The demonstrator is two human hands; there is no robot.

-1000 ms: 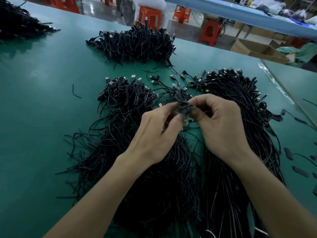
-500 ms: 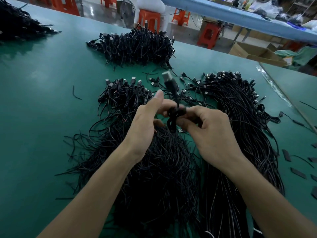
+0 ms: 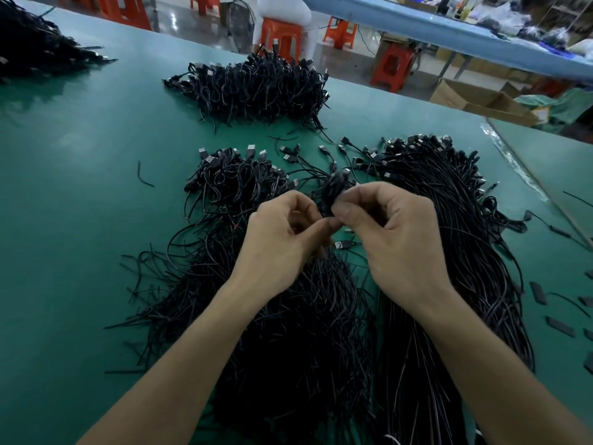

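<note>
As left hand (image 3: 279,248) and right hand (image 3: 396,248) pinch cable (image 3: 333,192), green table (image 3: 80,226) stretches leftward.

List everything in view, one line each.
table: one, green, under everything
near piles: two, black, side by side under the arms
far pile: one, black, mid-table
corner pile: one, black, far left
loose cables: several, black, between the piles
scrap: one, black, left of near piles
strips: several, black, right table edge
stools: several, orange, floor beyond table
box: at least one, brown, floor far right
bench: one, blue, background
cable: one, black, coiled, between the hands
left hand: pinches cable's lower end
right hand: pinches cable's middle
</note>
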